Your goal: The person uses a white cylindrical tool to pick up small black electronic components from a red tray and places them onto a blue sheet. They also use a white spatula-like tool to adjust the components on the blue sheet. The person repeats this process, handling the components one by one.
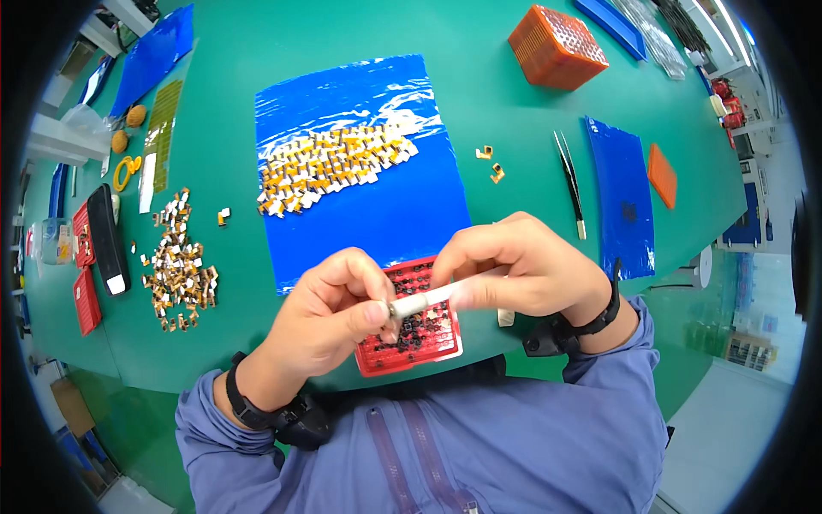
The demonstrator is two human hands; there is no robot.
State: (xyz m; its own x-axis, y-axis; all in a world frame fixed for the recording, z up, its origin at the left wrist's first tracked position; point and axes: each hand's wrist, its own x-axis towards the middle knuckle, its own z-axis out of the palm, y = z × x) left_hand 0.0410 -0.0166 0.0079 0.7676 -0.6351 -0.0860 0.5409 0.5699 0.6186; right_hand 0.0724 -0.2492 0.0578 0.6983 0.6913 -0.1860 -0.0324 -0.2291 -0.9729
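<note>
Both hands meet over a red tray point(370, 363) that holds many small black parts. My right hand point(522, 265) is closed round a white pen-shaped tool point(438, 294) with a greyish end, which points toward the left hand. With thumb and fingertips pinched at that end, my left hand point(338, 300) has a small dark piece between them, too small to name. Just beyond the hands, a blue film sheet point(368, 231) carries rows of small white, orange and gold flex-circuit pieces point(334, 167).
Left lies a loose pile of flex pieces point(180, 265), near a black case point(106, 240) and yellow scissors point(127, 173). Tweezers point(568, 184), a second blue sheet point(621, 197) and an orange tray point(662, 176) lie right. Stacked orange trays point(556, 47) stand at the back.
</note>
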